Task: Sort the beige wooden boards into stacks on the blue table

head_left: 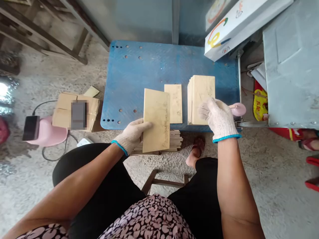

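My left hand [133, 134], in a white knitted glove with a blue cuff, grips a pale rectangular board [156, 119] by its left edge. Fine dark marks run along the board's right side. A second pale board [175, 103] lies flat on the blue table [149, 68], partly behind it. My right hand [220, 116], gloved alike, is closed around a small tool whose rounded pink end [238, 109] sticks out to the right; its other end is hidden. That hand is over the front of a stack of similar boards [203, 91], its fingers blurred.
More boards [174, 141] are piled beneath the table's front edge. At left, a cardboard package [62, 109] stands beside a pink stool [45, 136] with a black device and cable. A white box [239, 28] and grey metal cabinet [291, 66] flank the right side.
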`<state>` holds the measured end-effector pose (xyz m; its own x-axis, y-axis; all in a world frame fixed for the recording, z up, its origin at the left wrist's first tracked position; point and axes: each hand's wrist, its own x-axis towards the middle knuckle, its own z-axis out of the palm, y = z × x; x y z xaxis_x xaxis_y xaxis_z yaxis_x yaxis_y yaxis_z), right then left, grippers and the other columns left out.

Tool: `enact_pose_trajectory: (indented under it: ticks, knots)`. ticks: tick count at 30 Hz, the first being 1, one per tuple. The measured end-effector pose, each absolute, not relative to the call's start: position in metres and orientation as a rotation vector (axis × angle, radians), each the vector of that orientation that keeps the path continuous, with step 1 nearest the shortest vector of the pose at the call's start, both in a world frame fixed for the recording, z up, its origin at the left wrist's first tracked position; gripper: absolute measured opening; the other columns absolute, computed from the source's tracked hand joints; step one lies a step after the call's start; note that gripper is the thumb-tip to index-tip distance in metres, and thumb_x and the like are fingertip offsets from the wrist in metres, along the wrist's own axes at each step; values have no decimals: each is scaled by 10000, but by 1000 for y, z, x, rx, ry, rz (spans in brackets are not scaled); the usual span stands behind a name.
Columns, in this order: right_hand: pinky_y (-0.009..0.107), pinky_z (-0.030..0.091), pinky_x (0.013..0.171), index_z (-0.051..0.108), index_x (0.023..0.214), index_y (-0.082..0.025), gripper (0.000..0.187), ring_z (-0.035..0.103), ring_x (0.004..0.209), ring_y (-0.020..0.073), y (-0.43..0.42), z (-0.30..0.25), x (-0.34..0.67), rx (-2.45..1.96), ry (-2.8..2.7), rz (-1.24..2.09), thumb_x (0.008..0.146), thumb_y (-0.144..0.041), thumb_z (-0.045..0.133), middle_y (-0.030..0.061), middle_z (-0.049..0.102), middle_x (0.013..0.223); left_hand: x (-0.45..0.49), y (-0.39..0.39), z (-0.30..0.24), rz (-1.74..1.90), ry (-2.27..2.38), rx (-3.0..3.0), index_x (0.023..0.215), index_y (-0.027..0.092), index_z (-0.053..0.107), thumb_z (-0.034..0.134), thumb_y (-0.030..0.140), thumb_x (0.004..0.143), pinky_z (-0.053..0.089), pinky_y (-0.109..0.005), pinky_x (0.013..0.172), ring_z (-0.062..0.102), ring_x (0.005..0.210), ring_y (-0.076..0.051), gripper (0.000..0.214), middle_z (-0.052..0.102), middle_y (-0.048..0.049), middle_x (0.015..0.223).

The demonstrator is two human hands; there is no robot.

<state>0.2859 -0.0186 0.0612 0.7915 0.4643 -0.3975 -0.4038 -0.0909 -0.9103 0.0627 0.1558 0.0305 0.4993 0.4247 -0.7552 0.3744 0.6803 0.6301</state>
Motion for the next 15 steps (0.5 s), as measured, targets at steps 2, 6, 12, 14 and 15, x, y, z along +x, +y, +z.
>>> enact_pose_trajectory:
  ticks: [2, 6, 12, 14, 15]
  knots:
    - [205, 516, 551, 578, 893, -194, 375, 655, 640, 114, -19, 61, 288, -1481, -48, 735, 795, -534, 702, -12, 634, 716, 62, 155, 29, 26, 1119, 889, 946, 108, 694, 849, 276, 525, 591, -317, 685, 694, 766, -234, 480, 730, -109, 890]
    - [190, 478, 516, 563, 866, -201, 356, 620, 605, 98, -19, 62, 291, -1431, -44, 732, 812, -529, 688, -28, 601, 685, 61, 153, 29, 13, 1149, 896, 914, 108, 697, 864, 276, 497, 593, -298, 654, 698, 760, -240, 480, 734, -104, 858]
    - [191, 455, 495, 556, 828, -199, 404, 600, 611, 104, -17, 63, 295, -1382, -68, 753, 791, -576, 694, -20, 578, 664, 70, 165, 32, 27, 1159, 891, 956, 100, 692, 836, 225, 524, 619, -346, 693, 702, 822, -272, 472, 732, -127, 920]
    - [193, 445, 478, 551, 816, -204, 420, 583, 592, 104, -17, 63, 297, -1371, -77, 746, 779, -597, 697, -21, 563, 645, 82, 173, 30, 26, 1167, 898, 956, 101, 691, 803, 184, 556, 623, -379, 751, 703, 866, -284, 424, 729, -129, 932]
    - [195, 442, 472, 548, 809, -208, 424, 573, 582, 104, -17, 63, 298, -1369, -89, 740, 777, -604, 697, -21, 556, 639, 90, 176, 27, 24, 1175, 901, 950, 106, 689, 785, 165, 574, 623, -395, 771, 703, 877, -286, 392, 727, -128, 930]
